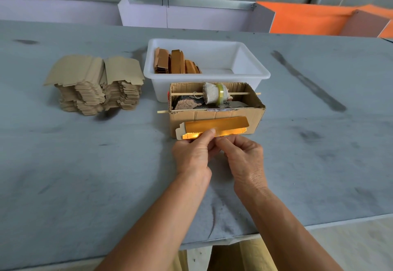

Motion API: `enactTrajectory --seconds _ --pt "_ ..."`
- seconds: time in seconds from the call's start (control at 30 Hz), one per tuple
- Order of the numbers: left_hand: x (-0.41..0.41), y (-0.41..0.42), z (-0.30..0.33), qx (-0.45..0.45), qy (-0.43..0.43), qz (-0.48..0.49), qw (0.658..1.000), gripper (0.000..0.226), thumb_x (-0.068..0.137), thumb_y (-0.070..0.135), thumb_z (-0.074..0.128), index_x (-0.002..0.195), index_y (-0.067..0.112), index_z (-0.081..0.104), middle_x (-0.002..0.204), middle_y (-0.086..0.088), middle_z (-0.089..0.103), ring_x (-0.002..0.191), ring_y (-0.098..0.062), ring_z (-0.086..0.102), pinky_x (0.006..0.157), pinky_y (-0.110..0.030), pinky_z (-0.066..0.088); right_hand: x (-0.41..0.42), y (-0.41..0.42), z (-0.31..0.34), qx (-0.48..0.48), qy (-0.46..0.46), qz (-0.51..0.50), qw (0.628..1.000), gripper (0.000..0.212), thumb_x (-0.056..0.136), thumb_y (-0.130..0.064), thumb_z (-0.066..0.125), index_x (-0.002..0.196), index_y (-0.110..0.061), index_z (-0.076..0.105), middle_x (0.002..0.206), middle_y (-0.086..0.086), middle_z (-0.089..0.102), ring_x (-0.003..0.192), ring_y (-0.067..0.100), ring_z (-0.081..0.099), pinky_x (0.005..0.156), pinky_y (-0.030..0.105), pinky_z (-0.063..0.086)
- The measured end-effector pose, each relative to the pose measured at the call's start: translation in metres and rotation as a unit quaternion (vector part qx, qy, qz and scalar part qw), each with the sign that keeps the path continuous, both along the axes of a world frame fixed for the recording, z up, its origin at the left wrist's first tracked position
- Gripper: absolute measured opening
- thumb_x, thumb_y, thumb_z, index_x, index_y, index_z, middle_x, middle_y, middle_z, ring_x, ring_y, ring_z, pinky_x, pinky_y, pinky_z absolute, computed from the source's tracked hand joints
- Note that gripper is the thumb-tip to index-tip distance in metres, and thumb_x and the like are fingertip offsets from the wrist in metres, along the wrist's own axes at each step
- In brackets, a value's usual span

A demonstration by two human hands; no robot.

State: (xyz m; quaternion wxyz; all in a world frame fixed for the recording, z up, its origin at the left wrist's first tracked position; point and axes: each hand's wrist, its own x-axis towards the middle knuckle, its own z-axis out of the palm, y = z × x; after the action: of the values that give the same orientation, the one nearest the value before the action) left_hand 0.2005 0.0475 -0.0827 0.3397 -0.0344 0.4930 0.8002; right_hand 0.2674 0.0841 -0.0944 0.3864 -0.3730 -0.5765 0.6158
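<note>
While both hands meet at the frame's centre, the left hand (192, 153) and right hand (242, 155) pinch a flat gold-foil cardboard carton blank (214, 127) before the brown corrugated box (217, 111); folding seems underway, and creasing its long flap squarely likely comes next.

Grey table (85, 164): cardboard stack (95, 85), white tub (251, 75), cardboard box (212, 115).
</note>
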Motion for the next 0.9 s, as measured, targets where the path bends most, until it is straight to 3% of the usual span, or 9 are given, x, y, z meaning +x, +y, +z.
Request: enactTrajectory --seconds 0.17,0.27,0.43,0.67,0.9 --pt "0.0013 0.0022 0.0006 -0.018 0.01 0.011 1.0 0.013 0.079 -0.008 0.064 0.076 0.004 0.06 0.073 -0.014 0.062 0.049 -0.016 0.061 0.039 -0.018 0.045 0.0005 -0.0005 0.0001 0.007 -0.015 -0.002 1.0 0.016 0.076 -0.004 0.066 0.06 -0.005 0.07 0.055 0.0 0.064 0.05 -0.001 0.05 0.049 0.01 0.039" --pt "0.0009 0.0032 0.0013 -0.022 0.01 0.019 1.0 0.013 0.078 -0.009 0.064 0.08 0.004 0.062 0.082 -0.018 0.063 0.063 -0.025 0.061 0.049 -0.022 0.052 0.0005 -0.0007 -0.0001 -0.004 -0.023 -0.005 1.0 0.02 0.078 -0.008 0.069 0.058 -0.012 0.071 0.058 0.001 0.067 0.056 0.005 0.057 0.055 0.019 0.044" --pt "-0.0002 0.0039 0.0035 -0.019 -0.007 0.032 0.999 0.019 0.076 -0.009 0.066 0.091 0.002 0.062 0.078 -0.016 0.063 0.063 -0.024 0.059 0.064 -0.031 0.052 0.0 -0.0014 0.0021 -0.004 -0.027 -0.013 1.0 0.023 0.079 -0.011 0.071 0.057 -0.018 0.071 0.059 0.002 0.067 0.062 0.016 0.058 0.062 0.031 0.048" --pt "0.0007 0.0043 0.0054 -0.033 -0.001 0.035 0.999 0.016 0.073 -0.004 0.07 0.072 0.01 0.062 0.075 -0.009 0.062 0.07 -0.021 0.055 0.067 -0.031 0.047 0.0006 0.0002 0.0023 0.038 -0.004 -0.013 0.999 0.027 0.081 -0.01 0.069 0.056 -0.019 0.069 0.058 -0.007 0.064 0.056 0.003 0.053 0.054 0.015 0.043" --pt "-0.0017 0.0014 0.0088 -0.036 0.018 0.031 0.999 0.02 0.072 -0.005 0.071 0.073 0.014 0.062 0.075 -0.004 0.064 0.069 -0.018 0.057 0.07 -0.03 0.047 0.0017 0.0024 0.0005 0.035 -0.005 -0.014 0.999 0.019 0.08 -0.02 0.074 0.062 -0.017 0.073 0.062 0.002 0.068 0.058 0.006 0.056 0.053 0.016 0.045"
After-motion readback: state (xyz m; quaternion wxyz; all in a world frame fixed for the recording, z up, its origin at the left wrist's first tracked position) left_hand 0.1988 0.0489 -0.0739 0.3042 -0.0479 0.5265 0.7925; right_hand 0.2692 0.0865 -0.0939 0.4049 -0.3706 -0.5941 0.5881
